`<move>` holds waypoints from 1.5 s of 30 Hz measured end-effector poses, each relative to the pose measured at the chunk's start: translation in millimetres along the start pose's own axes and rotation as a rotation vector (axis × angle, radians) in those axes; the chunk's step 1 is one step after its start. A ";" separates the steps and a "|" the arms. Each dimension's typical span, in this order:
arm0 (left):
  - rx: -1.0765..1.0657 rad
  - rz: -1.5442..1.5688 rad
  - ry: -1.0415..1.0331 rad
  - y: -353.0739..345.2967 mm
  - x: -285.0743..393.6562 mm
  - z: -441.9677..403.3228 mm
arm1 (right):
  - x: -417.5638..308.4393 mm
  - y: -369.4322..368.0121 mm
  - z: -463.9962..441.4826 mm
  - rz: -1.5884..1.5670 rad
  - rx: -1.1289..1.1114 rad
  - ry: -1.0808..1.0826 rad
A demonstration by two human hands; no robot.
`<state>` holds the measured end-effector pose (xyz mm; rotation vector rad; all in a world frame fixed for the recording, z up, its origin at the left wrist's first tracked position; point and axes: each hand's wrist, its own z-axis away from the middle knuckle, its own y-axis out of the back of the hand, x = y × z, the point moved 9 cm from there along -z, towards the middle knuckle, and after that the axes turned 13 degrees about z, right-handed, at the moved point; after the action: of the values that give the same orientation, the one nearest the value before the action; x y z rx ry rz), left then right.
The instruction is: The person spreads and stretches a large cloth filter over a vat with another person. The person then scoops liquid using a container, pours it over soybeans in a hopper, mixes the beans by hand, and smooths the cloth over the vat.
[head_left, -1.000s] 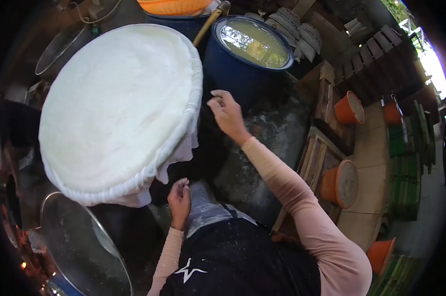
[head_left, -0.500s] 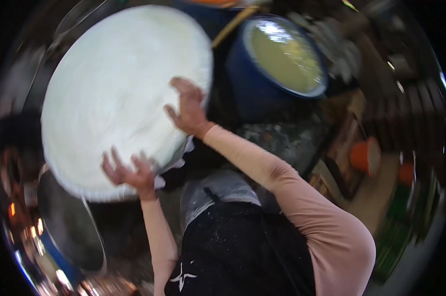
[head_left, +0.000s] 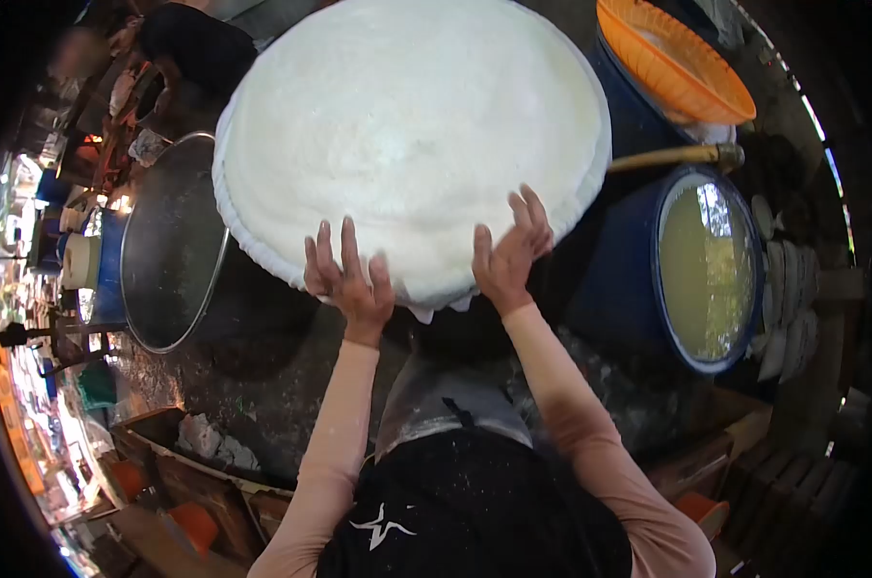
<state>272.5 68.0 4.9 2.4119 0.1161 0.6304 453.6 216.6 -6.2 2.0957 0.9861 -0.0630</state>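
A large round white mass [head_left: 407, 125], smooth and slightly domed with a cloth-like gathered rim, fills the upper middle of the view. My left hand [head_left: 349, 275] is at its near edge, fingers spread and pointing away from me. Farther right along the same edge is my right hand [head_left: 513, 250], its thumb and fingers apart. Both hands overlap the white surface; how firmly they touch it I cannot tell. Small ragged white flaps hang from the near rim between the hands. Whatever supports the mass is hidden below it.
At right stands a blue barrel [head_left: 662, 270] of yellowish liquid, with a wooden handle [head_left: 667, 157] behind it. An orange basket [head_left: 677, 63] is at upper right. A wide metal vat [head_left: 171, 250] stands left. A person in dark clothing [head_left: 200, 48] bends at upper left.
The view has turned, so the white mass sits more centrally and the barrel farther right. My hands now lie level along its near edge, both still spread.
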 end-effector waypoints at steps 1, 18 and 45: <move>0.017 0.028 -0.004 11.1 11.6 5.4 | 5.7 10.3 6.3 -0.028 0.009 -0.016; -0.103 0.056 0.136 -13.6 -29.9 4.5 | -9.2 -9.3 11.5 -0.047 0.029 0.030; -0.186 0.931 1.108 -137.4 -152.6 287.3 | 182.8 20.6 279.0 -0.347 -0.397 -0.930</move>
<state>281.9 -19.4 -337.1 1.5560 -0.6089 2.1951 670.0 132.7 -246.7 1.2661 0.6752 -0.8587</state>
